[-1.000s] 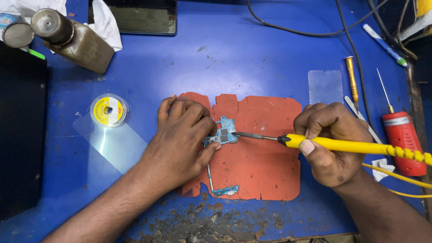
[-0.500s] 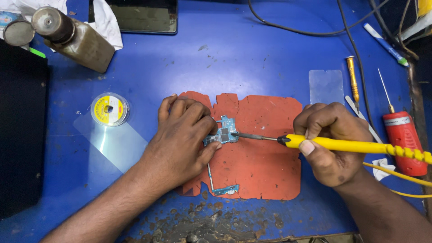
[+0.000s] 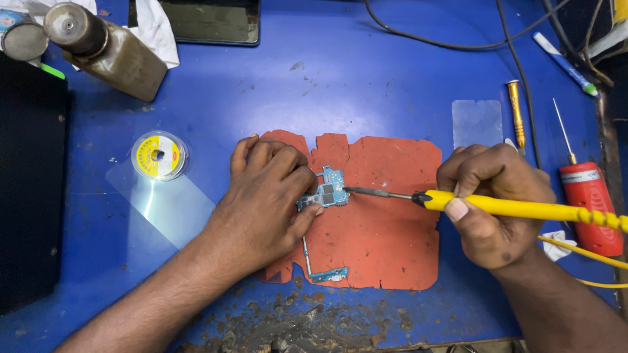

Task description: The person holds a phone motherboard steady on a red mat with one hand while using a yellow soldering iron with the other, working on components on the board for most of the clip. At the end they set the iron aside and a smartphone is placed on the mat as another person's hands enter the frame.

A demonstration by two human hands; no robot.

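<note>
The small blue circuit board point(image 3: 329, 191) lies on the red mat point(image 3: 386, 235), near the mat's upper middle, pinned under the fingertips of my left hand point(image 3: 265, 199). My thumb and forefinger press its left edge, so that hand is closed down on the board rather than lifted off it. The metal tip of my yellow soldering iron point(image 3: 510, 207) touches the board's right edge, coming in flat from the right. My right hand point(image 3: 494, 202) is wrapped tight around the iron's handle, thumb on top, well clear of the board.

Against the frames from a moment ago, nothing has shifted that I can see: board, tip and both hands sit in the same places.

My left forearm runs up from the lower left, palm down, wrist on the mat's edge. My right forearm enters from the lower right. A thin flex strip with a second small board point(image 3: 329, 274) trails from under my left hand toward the mat's lower edge.
</note>
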